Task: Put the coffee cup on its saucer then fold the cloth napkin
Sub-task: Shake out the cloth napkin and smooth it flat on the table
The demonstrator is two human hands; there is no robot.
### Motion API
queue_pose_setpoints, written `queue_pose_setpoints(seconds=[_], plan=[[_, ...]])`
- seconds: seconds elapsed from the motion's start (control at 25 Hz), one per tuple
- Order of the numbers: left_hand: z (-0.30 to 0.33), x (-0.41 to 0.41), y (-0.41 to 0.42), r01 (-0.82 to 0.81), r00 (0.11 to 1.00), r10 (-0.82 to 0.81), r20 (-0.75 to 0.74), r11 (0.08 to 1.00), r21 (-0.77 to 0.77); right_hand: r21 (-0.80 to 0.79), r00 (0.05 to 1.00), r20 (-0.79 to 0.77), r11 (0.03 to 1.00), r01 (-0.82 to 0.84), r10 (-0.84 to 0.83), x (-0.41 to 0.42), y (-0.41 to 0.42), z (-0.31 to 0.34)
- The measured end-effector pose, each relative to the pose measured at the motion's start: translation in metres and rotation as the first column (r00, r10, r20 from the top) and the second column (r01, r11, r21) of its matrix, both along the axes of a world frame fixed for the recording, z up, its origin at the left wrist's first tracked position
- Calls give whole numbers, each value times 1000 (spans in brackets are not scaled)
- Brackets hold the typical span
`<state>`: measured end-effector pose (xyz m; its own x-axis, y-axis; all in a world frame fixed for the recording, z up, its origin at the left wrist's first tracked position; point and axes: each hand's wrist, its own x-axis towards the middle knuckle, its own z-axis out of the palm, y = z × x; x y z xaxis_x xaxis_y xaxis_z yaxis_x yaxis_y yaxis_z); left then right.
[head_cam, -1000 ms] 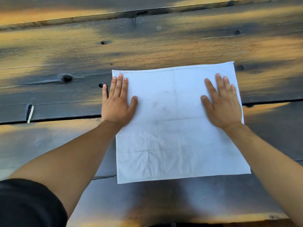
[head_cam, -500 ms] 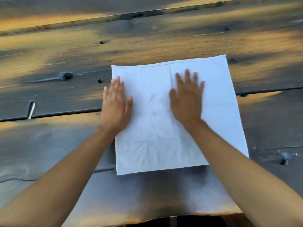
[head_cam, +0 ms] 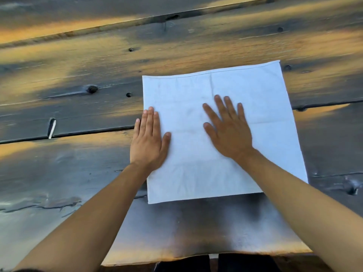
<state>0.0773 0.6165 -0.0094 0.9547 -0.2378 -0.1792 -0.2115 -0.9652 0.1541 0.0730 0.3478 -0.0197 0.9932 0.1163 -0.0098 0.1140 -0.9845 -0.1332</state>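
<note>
Wooden table [head_cam: 78, 79]; right hand [head_cam: 227, 132] still mid-napkin [head_cam: 275, 134], unmoved

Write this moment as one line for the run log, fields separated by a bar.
napkin: flat, unfolded on wooden table | left hand: flat on left edge | right hand: flat near middle | cup, saucer: not in view

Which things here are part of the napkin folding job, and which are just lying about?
Part of the job:
white cloth napkin, spread flat
left hand, flat on its left edge
right hand, flat near its middle

Lying about:
wooden table
white sliver in a plank gap
</note>
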Motion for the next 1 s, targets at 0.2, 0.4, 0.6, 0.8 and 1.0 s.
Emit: queue_pose_setpoints(seconds=[0.2, 0.4, 0.6, 0.8, 1.0], plan=[[2, -1, -1, -4, 1000, 4, -6, 1000, 18, -10, 969, -121, 977, 215, -214, -8, -98, 6], [11, 2, 5, -49, 996, 34, -83, 980, -195, 98, 936, -140, 936, 338, -324, -9, -73, 20], [15, -49, 13, 106, 994, -109, -1, 969, -223, 151, 992, -104, 985, 80, -64, -43, 43, 36], [3, -64, 10, 76, 997, -76, 8, 997, 17, 111, 982, -124, 985, -130, 143, -66, 120, 21], [6, -65, 8, 55, 998, -54, -22, 997, 54, -3, 993, -99, 998, -62, 62, -81, 26, 10]])
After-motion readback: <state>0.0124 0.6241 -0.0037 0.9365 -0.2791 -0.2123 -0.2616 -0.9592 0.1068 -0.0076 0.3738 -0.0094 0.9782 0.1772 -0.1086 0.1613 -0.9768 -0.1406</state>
